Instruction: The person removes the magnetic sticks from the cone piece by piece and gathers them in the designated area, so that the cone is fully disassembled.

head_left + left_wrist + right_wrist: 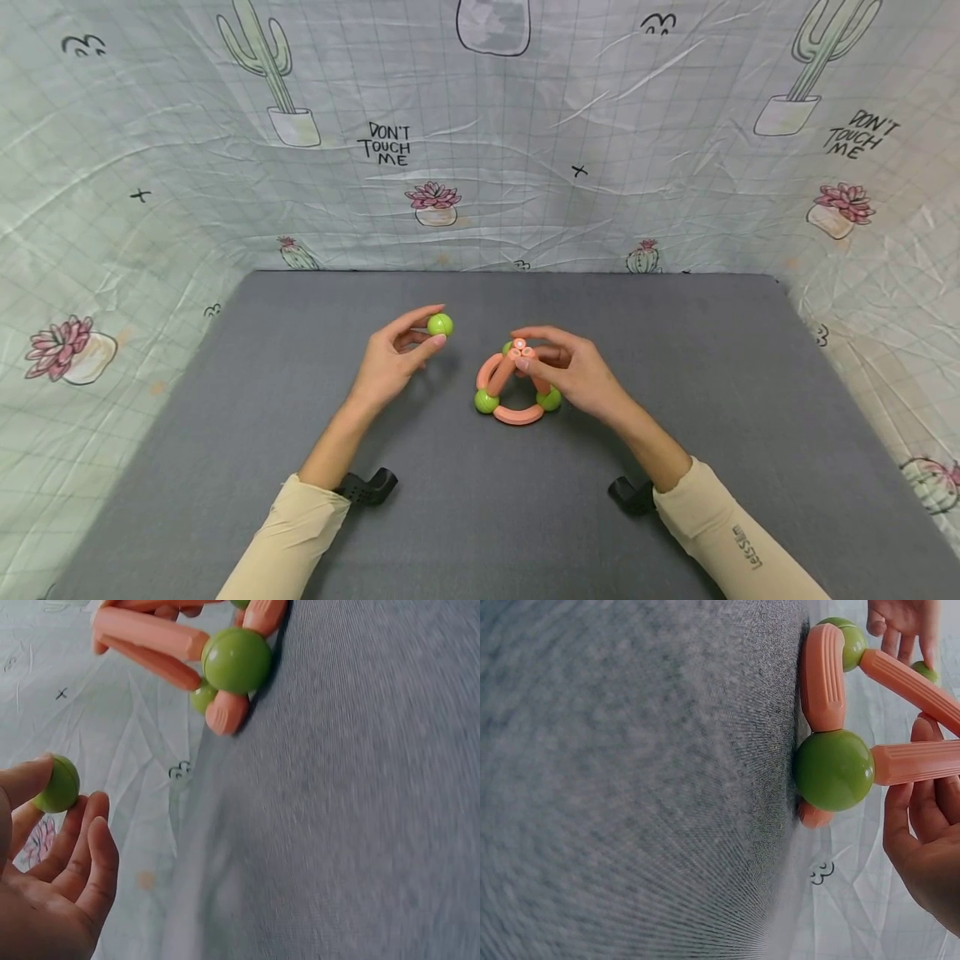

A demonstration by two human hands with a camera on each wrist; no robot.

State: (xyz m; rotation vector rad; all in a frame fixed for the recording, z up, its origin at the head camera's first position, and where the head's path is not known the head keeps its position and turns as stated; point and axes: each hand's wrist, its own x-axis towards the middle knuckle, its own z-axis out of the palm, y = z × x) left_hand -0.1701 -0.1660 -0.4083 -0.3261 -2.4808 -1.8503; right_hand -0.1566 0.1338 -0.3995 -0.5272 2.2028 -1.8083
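My left hand (386, 362) pinches a shiny green ball (440, 324) between thumb and fingers, held up above the table to the left of a toy frame. That frame has a ring of curved orange rods (518, 415) joined by green balls (487, 402) and lying on the table. Straight ribbed orange rods (915, 763) lean inward from the ring's balls, and their pale round ends meet at the top. Around these upper ends, the thumb and fingers of my right hand (585, 375) grip the rods. The ring's rear ball is partly hidden behind them.
A dark grey cloth covers the table (517, 525). Behind it and along both sides hangs a pale curtain (510, 225) printed with cacti and words. Black wrist cameras (369, 487) are strapped below both hands.
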